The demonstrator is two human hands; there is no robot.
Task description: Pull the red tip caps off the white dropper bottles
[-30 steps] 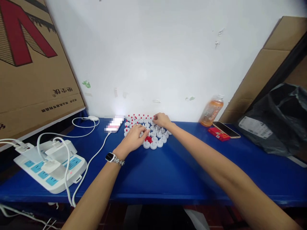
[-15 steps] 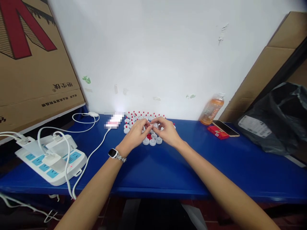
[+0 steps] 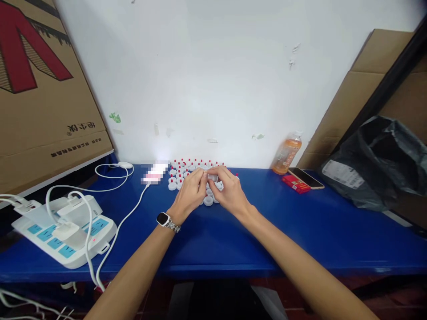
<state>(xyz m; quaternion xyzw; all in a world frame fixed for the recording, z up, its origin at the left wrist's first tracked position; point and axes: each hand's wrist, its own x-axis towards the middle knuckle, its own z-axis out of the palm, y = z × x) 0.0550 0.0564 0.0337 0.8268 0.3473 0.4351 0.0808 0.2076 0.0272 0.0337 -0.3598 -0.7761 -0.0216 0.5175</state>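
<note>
Both my hands meet above a cluster of small white caps with red tips [image 3: 182,171] spread on the blue table [image 3: 233,235] near the wall. My right hand [image 3: 228,192] pinches one white cap [image 3: 212,178] between its fingertips. My left hand [image 3: 188,194], with a watch on its wrist, has its fingers closed against the same cap from the left. Several loose white caps lie under and just in front of the hands.
A white power strip [image 3: 63,233] with plugs and cables sits at the left. A phone [image 3: 154,173] lies left of the caps. At the right stand an orange drink bottle [image 3: 286,154], a red box [image 3: 295,183] with a phone [image 3: 307,178], a black bag [image 3: 376,164], and cardboard.
My right hand came back from the far caps with one cap, and both hands closed together on it nearer to me. The view shifted slightly.
</note>
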